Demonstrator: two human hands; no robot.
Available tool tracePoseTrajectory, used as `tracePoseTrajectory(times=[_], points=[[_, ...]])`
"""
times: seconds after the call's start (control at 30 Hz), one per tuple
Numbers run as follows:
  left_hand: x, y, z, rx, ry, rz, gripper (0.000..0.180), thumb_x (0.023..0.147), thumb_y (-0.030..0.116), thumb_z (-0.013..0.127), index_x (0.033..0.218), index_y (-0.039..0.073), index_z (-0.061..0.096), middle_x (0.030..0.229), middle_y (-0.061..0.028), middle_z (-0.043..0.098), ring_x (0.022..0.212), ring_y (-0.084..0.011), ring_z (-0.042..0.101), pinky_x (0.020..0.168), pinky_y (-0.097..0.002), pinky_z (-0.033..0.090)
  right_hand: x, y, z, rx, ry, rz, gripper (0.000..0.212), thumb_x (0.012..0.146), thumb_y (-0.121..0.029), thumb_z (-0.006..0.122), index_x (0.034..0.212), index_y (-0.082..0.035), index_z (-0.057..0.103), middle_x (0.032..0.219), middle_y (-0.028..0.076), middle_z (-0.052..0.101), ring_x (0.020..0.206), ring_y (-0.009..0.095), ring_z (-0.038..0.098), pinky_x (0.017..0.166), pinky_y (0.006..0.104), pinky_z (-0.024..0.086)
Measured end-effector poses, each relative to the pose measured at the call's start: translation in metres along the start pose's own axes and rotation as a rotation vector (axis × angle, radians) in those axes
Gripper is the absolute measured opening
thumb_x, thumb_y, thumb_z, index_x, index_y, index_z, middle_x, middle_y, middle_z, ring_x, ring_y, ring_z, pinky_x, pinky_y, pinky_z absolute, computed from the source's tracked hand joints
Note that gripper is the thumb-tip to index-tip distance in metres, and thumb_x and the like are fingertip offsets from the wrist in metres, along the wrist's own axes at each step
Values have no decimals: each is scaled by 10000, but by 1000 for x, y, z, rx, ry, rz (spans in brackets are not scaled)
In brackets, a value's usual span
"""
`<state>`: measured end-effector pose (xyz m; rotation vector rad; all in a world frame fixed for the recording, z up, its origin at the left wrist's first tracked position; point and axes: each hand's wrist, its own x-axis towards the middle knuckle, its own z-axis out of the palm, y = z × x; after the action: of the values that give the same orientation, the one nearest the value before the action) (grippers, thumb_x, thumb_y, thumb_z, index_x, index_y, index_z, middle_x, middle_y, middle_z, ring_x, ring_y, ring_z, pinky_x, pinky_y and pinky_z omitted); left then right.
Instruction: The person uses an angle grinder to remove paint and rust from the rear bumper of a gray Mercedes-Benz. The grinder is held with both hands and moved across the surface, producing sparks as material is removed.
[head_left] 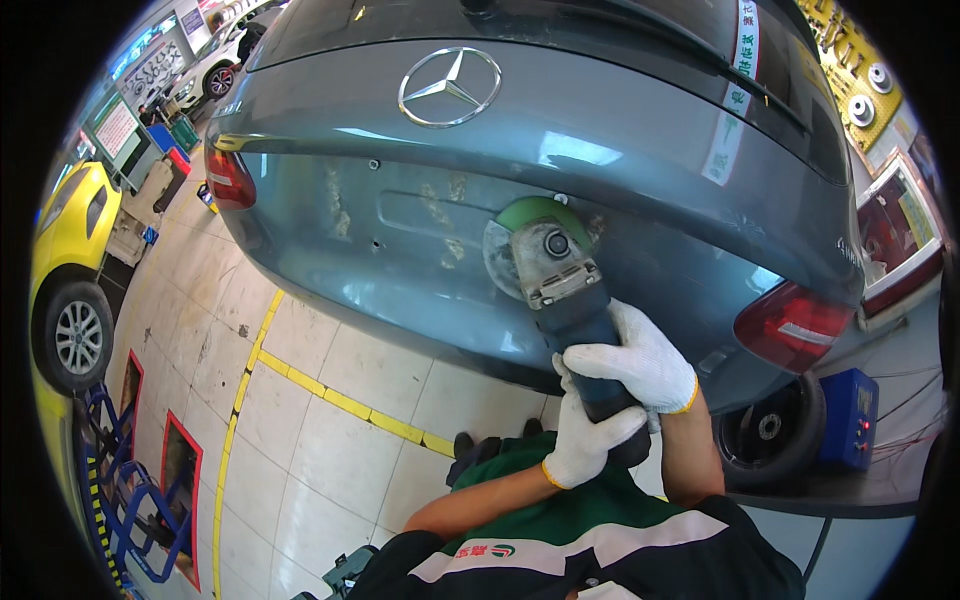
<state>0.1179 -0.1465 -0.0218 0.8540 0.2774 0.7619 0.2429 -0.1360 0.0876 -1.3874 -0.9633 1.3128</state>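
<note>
Both my hands wear white knit gloves with yellow cuffs and are wrapped round an angle grinder (572, 270). My left hand (588, 437) grips the rear of its dark body, and my right hand (640, 358) holds it farther forward. The grinder's head, with a green guard or disc edge (535, 210) and a pale disc beside it, is up against the tailgate (400, 262) of a grey-blue car. Whether the disc touches the metal is hidden. Left of the grinder, the panel's recessed area shows several rough scuffed patches (340, 205) and small holes.
A star emblem (450, 87) sits above the recess, between red tail lights (232, 180). A yellow car (75, 290) and blue metal frame (140, 490) stand at left. At right are a loose tyre (770, 430) and blue box (848, 418). Yellow lines (340, 400) mark the tiled floor.
</note>
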Motion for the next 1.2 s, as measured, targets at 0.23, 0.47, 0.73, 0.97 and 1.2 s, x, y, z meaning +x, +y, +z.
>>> tracePoseTrajectory(times=[0.23, 0.47, 0.73, 0.97, 1.2], points=[[-2, 3, -2, -68, -14, -66, 416, 867, 96, 751, 1252, -9, 634, 1090, -114, 739, 932, -227, 755, 848, -381, 616, 0, -3, 5, 32, -1, -11, 494, 874, -233, 801, 1255, 27, 625, 975, 103, 716, 824, 164, 691, 788, 336, 608], [-1, 10, 0, -54, -35, -56, 409, 872, 82, 747, 1258, 0, 640, 1126, -102, 731, 991, -215, 742, 879, -370, 604, 2, -3, 2, -24, 0, -1, 497, 875, -226, 795, 1266, 24, 620, 978, 108, 715, 820, 167, 690, 781, 337, 604], [1, 10, 0, -51, -23, -31, 435, 853, 59, 754, 1268, 11, 632, 1138, -93, 730, 1020, -212, 736, 909, -379, 597, 2, -1, 2, -13, 11, 32, 519, 872, -219, 804, 1286, 29, 616, 974, 110, 716, 803, 165, 695, 766, 330, 611], [0, 9, -3, -112, -69, -87, 421, 865, 75, 751, 1263, 4, 633, 1145, -101, 731, 1017, -215, 739, 908, -383, 600, 0, -2, 2, -23, 18, 25, 526, 869, -230, 811, 1278, 37, 616, 968, 110, 717, 811, 162, 700, 768, 325, 609], [0, 3, -4, -30, -13, -11, 433, 875, 86, 755, 1275, 0, 616, 1105, -106, 734, 976, -212, 745, 876, -373, 605, 1, -1, 4, -15, 22, 2, 519, 867, -249, 816, 1258, 29, 620, 962, 104, 712, 805, 160, 690, 763, 323, 604]])
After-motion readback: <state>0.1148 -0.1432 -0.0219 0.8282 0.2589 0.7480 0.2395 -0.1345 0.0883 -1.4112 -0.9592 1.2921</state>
